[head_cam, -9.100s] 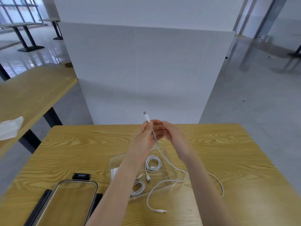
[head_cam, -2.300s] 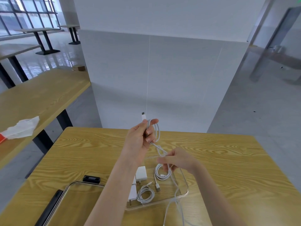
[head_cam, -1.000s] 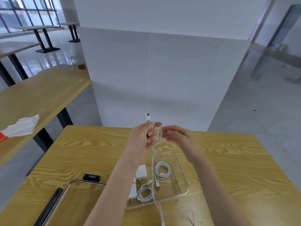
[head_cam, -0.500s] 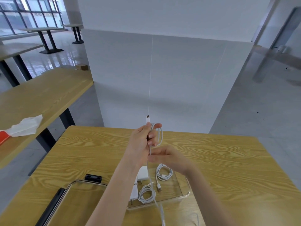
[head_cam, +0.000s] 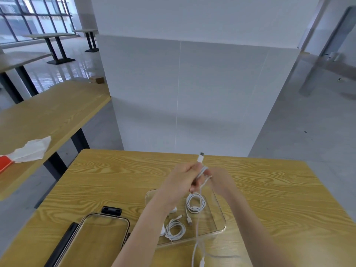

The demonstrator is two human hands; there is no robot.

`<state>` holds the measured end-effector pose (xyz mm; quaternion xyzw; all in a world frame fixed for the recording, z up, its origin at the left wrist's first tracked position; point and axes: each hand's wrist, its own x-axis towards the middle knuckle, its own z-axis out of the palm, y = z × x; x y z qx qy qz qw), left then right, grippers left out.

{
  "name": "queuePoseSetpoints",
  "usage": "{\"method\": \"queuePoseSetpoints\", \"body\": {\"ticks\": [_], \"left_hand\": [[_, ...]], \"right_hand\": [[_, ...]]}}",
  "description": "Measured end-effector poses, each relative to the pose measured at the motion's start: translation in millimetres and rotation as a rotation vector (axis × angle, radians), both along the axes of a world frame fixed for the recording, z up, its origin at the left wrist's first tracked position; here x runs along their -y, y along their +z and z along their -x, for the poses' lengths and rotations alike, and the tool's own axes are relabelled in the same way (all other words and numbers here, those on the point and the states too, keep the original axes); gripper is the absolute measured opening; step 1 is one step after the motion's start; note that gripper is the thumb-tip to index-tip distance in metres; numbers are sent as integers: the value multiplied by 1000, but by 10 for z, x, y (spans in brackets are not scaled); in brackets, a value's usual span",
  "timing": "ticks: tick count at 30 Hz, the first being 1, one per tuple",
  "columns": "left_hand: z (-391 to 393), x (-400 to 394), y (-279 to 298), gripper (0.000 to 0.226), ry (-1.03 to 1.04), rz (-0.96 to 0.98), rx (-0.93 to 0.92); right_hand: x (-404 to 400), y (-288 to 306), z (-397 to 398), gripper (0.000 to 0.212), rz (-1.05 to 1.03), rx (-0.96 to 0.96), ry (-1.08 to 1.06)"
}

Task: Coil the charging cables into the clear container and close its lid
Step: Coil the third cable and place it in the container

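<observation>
Mid-coil on the third cable [head_cam: 200, 205]. Left hand [head_cam: 182, 180] is raised over the far edge of the clear container [head_cam: 219, 214], fingers curled round the loops made so far, white plug [head_cam: 201, 158] sticking up past the thumb. Right hand [head_cam: 220, 181] sits just right of it, touching the bundle; its fingers appear to be curled on the strand, but blur hides the exact pinch. The slack drops straight down through the container, over its near rim and onto the table [head_cam: 279, 199], where the free end [head_cam: 201, 264] lies at the frame's bottom edge.

Already in the container: two coiled cables [head_cam: 195, 203] [head_cam: 175, 229] and a white adapter [head_cam: 174, 210] on the left side, partly behind the left forearm. Lid [head_cam: 92, 239] lies open side up to the near left, black clips showing.

To do this step well, probably:
- left hand stays the fixed anchor, right hand feeds each loop to the same size
- let the strand roll between the fingers so it doesn't twist
- lift the slack clear of the rim before pulling, else it may drag the container or disturb the coil beneath
- keep the bundle no wider than the two inside; the bare floor at the right looks like the spot

Lid not yet on
</observation>
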<state>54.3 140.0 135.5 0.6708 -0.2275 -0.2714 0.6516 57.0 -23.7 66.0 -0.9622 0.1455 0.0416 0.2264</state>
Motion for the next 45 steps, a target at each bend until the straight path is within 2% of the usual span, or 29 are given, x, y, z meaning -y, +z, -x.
{"method": "queuePoseSetpoints", "body": {"ticks": [2, 5, 8, 10, 13, 17, 21, 24, 26, 28, 31, 34, 37, 40, 42, 45], "left_hand": [[14, 27, -47, 35, -59, -111, -8], [19, 92, -104, 35, -43, -182, -55], [27, 160, -151, 35, -42, -235, -57], [18, 197, -203, 34, 21, -263, -43], [-31, 222, -268, 36, 206, -239, -56], [-95, 229, -243, 36, 350, -120, -109], [-162, 237, -213, 36, 539, -76, -59], [-158, 242, -165, 36, 660, -15, -22], [-153, 230, -124, 35, 710, 66, -47], [-152, 208, -120, 33, 728, 140, -105], [-156, 196, -119, 33, 667, 319, -296], [-204, 174, -109, 31, 602, 454, -453], [-244, 128, -100, 31, 578, 484, -514], [-264, 85, -113, 31, 542, 510, -528], [-276, 69, -89, 33, 476, 605, -564], [-289, 40, 38, 34, 373, 684, -553]], "right_hand": [[32, 153, -16, 33, 2, 29, -63], [9, 378, -45, 29, -15, 89, -186], [-62, 519, -69, 20, 104, 78, -249], [-92, 573, -57, 17, 119, 73, -255], [-155, 697, 20, 8, 20, 75, -190], [-286, 858, 188, 16, -246, 49, -36], [-406, 902, 304, 22, -601, -11, -1], [-481, 855, 321, 24, -842, 19, -58], [-475, 833, 294, 28, -1092, 26, -146], [-431, 813, 264, 27, -1239, 20, -195], [-424, 735, 252, 25, -1229, 9, -234], [-477, 605, 277, 25, -1207, -18, -178], [-472, 486, 283, 31, -1069, 58, -115], [-443, 410, 311, 27, -1045, 66, -14], [-401, 287, 315, 26, -919, 21, 25], [-356, 39, 290, 34, -546, -94, 89]]}}
